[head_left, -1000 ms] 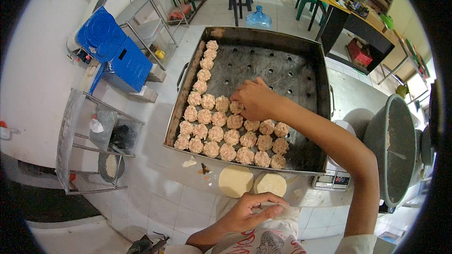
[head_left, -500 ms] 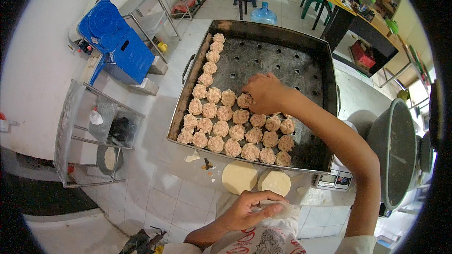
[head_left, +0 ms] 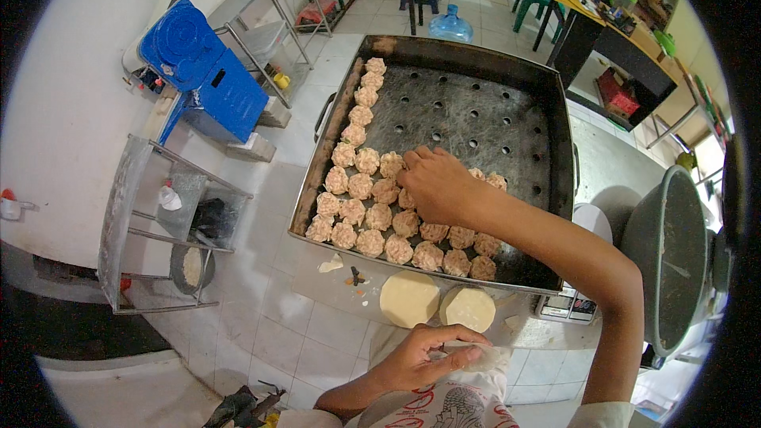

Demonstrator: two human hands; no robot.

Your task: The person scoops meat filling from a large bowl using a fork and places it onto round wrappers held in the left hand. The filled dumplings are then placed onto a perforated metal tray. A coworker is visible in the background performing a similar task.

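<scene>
A large dark metal tray (head_left: 444,47) with holes in its bottom holds several rows of pinkish open-topped dumplings (head_left: 370,242) along its left and near sides. My right hand (head_left: 436,182) reaches over from the right, fingers curled down among the dumplings and hiding the one beneath them. A dumpling (head_left: 391,164) sits right beside its fingertips. Low in front of my body, my left hand (head_left: 420,358) pinches a thin, pale, translucent sheet (head_left: 479,358) that looks like a dumpling wrapper. Two stacks of round pale wrappers, a left stack (head_left: 409,299) and a right stack (head_left: 468,309), lie before the tray.
A digital scale (head_left: 567,306) stands by the tray's near right corner. Beyond it is a big grey-green tub (head_left: 666,261). Dough scraps (head_left: 330,263) lie near the tray. A blue machine (head_left: 226,99) and metal racks stand left; a water jug (head_left: 451,25) is behind.
My right hand has drawn slightly nearer and left over the dumplings, covering one that showed beside its fingers before. My left hand keeps its grip; the whole view has shifted slightly.
</scene>
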